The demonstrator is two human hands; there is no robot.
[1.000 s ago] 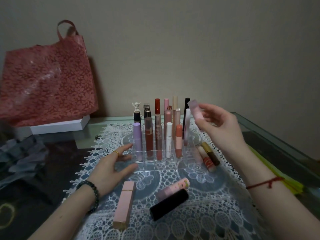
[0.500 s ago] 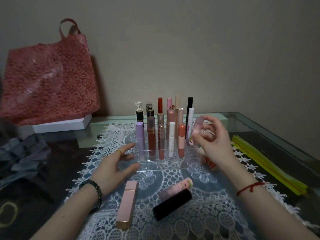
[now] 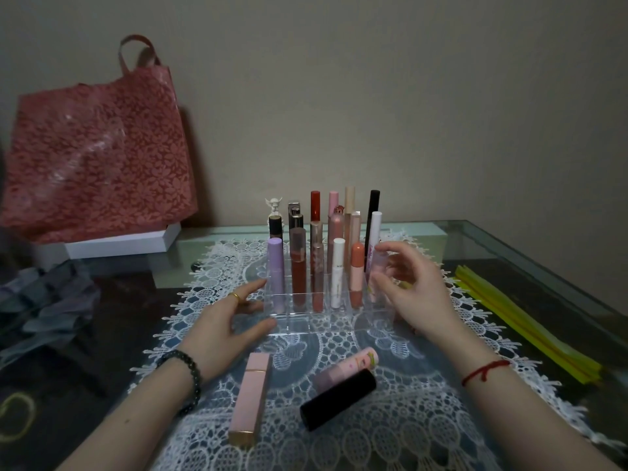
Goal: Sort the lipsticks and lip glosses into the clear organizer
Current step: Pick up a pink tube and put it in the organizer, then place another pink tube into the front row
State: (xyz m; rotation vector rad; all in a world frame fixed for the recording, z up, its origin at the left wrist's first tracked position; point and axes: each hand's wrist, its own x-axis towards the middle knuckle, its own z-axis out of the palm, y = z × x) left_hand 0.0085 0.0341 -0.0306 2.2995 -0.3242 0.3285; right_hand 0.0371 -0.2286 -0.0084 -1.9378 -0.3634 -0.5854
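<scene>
The right grip point(image 3: 413, 294) pinches a pale pink tube point(image 3: 378, 266) between thumb and curled fingers at the right end of the clear organizer point(image 3: 306, 329), seen on my head-camera feed. Half a second ago the tube leaned in the air just beside the rack. Now it stands upright, long axis vertical, its lower part down behind the clear walls; I cannot tell which end is the cap. A second ago it was held well above the rack, tilted left.

The left grip point(image 3: 221, 329) has not moved. It is open, fingers spread, thumb touching the organizer's front-left corner, palm on the lace mat point(image 3: 424, 419).

Other tubes stand upright in stepped rows. A lilac tube point(image 3: 276, 266), a white tube point(image 3: 338, 270) and a peach tube point(image 3: 356, 266) are in line with the pink one, the peach just to its left.

Nearer me, three pieces lie flat on the mat. A pink square lipstick point(image 3: 253, 396) has its long axis running away from me, gold end nearest. A black tube point(image 3: 338, 399) and a patterned pink tube point(image 3: 350, 367) lie side by side, touching, both slanting up to the right.

Yellow strips point(image 3: 526, 331) lie on the glass tabletop point(image 3: 492, 246) right of the mat. At far left a red bag point(image 3: 98, 158) sits on a white box point(image 3: 122, 243), with grey cloth point(image 3: 44, 307) in front.
</scene>
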